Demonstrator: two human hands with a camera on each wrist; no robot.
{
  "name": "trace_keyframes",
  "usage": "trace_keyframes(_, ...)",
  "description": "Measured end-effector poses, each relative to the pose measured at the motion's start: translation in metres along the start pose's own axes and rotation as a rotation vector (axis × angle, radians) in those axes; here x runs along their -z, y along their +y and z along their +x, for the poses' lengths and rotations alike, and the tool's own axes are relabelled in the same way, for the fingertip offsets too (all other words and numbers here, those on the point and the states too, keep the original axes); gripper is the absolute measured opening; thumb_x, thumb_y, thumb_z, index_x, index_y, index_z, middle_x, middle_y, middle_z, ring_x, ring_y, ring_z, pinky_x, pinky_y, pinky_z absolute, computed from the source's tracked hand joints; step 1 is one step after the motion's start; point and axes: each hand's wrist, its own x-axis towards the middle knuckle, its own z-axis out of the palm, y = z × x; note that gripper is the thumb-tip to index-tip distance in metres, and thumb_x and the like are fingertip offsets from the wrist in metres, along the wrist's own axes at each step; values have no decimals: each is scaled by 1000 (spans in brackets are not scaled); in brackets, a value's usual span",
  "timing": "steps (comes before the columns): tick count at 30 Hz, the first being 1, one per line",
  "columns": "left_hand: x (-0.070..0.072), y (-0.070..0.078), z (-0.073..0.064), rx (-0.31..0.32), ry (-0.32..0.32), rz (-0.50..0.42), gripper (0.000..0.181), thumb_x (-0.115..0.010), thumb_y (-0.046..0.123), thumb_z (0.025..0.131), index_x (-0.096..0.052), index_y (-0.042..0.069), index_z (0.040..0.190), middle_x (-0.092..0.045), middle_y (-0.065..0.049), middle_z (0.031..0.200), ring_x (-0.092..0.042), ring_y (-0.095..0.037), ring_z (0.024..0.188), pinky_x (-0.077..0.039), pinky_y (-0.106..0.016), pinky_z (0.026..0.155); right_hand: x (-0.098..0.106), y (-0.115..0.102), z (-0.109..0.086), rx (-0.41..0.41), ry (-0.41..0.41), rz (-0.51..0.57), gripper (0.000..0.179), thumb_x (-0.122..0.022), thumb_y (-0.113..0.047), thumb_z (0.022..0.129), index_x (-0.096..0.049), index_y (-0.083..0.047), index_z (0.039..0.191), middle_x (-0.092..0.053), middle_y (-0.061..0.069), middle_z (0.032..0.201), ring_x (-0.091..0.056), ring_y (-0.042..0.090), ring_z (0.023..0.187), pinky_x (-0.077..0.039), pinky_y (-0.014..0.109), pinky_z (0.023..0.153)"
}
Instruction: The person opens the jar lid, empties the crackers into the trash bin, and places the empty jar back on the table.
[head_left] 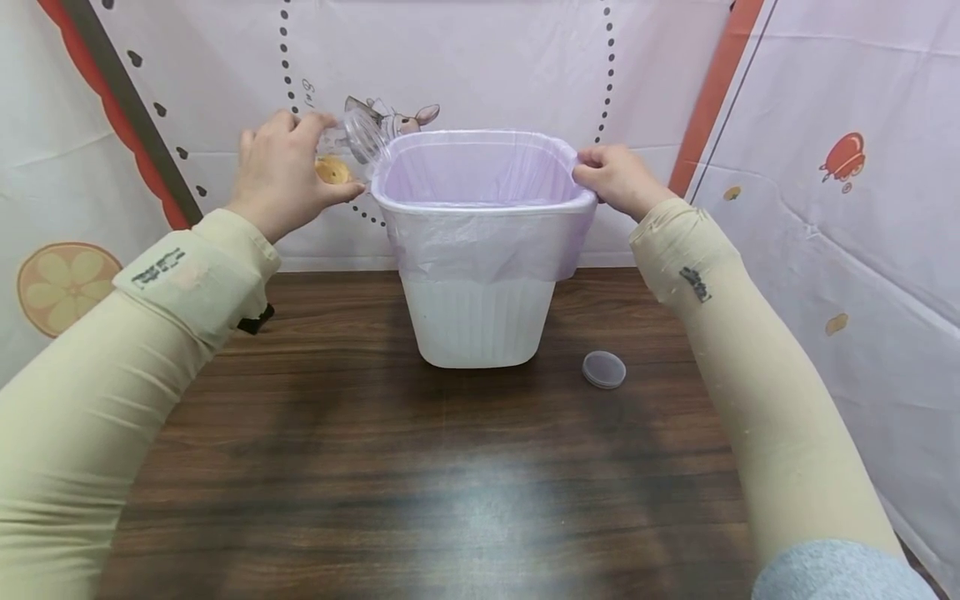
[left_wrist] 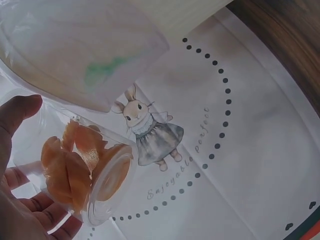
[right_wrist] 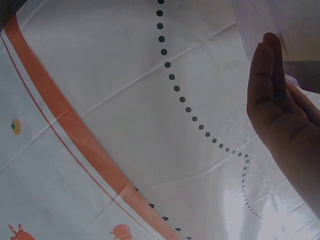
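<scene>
Head view: the left hand held a tilted clear container between thumb and spread fingers, orange pieces inside it; the white bin stood just beyond those fingertips, its rim under a lilac liner. The right hand pinched the liner at the opposite rim, fingers drawn narrow. In this inspector's judgement, sound emptying called for the container's mouth well over the opening — inward of the left fingertips — then a steeper tilt and a light shake, with the right fingers bracing the liner against slipping. Both arms reached forward, one either side, hands at rim height. A clear lid lay on the table, below and well apart from the right fingers. Left wrist view: the thumb lay across from the other fingers, which curved round the container's far side; the pieces sat between. Right wrist view: the fingers lay close together at the liner's edge — the thumb's exact contact could not be told.
</scene>
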Motion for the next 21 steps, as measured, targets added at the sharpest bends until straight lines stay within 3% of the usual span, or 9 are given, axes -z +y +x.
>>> trace_keyframes(7,2,2,1,-19,-6,31,82,-72,39,83,-33,9,148,-47,-27,130,-41,-42,118,-23,-55,103,-1,2,0,21,16,-22,51,-39,-22,97,-43,0,142,-57,19,129,-54,5,88,-47,18,78)
trace_keyframes(21,6,5,3,-82,-6,117,80,-73,38,82,-36,7,146,-47,-29,127,-43,-46,115,-26,-56,100,-1,1,0,23,15,-22,50,-38,-22,97,-44,0,142,-56,20,129,-54,7,91,-46,20,80)
